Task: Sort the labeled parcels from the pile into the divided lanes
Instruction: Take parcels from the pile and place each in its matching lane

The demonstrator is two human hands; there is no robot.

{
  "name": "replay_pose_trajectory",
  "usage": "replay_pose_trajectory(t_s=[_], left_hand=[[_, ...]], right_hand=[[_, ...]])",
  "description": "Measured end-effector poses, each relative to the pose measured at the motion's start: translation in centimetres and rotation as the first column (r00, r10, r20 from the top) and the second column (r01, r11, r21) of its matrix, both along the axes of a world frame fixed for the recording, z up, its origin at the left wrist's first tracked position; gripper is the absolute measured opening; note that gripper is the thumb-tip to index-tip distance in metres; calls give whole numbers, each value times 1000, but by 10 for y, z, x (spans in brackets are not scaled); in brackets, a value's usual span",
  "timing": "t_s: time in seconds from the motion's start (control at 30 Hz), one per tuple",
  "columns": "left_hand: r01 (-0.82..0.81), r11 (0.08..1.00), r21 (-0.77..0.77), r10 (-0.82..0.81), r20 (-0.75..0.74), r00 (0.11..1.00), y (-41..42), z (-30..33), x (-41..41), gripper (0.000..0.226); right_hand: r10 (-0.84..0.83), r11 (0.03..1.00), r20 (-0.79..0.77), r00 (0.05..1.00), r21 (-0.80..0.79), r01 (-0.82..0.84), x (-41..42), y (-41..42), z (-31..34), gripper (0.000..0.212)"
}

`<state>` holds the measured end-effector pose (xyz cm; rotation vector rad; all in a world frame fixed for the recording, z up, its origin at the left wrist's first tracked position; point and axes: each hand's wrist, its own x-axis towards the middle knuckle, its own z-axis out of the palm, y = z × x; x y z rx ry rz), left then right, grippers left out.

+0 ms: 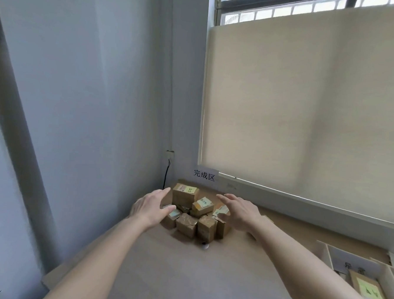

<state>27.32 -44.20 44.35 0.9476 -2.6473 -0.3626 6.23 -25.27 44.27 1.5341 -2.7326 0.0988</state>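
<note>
head view: left hand [149, 207] and right hand [239, 211] flank the parcel pile [194, 213], fingers spread, empty; one labelled top parcel [202, 205] is best pinched alone.

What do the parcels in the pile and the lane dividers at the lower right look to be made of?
The parcels look like brown corrugated cardboard, matte, with creased flaps and pale paper labels stuck on. The lane dividers seem to be thin white board, perhaps card or foam board: flat, matte, straight-edged; the view cannot settle which.
</note>
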Motion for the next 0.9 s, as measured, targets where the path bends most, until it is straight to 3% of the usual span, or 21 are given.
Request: replay_pose_trajectory(t_s=[0.57, 0.9], left_hand=[[230, 973, 2, -230, -37, 973, -76, -17, -242, 70], [376, 920, 108, -376, -22, 926, -99, -92, -344, 71]], right_hand=[[-255, 967, 38, 966, -1, 256, -184, -51, -17, 70], [-435, 901, 88, 896, 45, 432, -260, -57, -88, 67]])
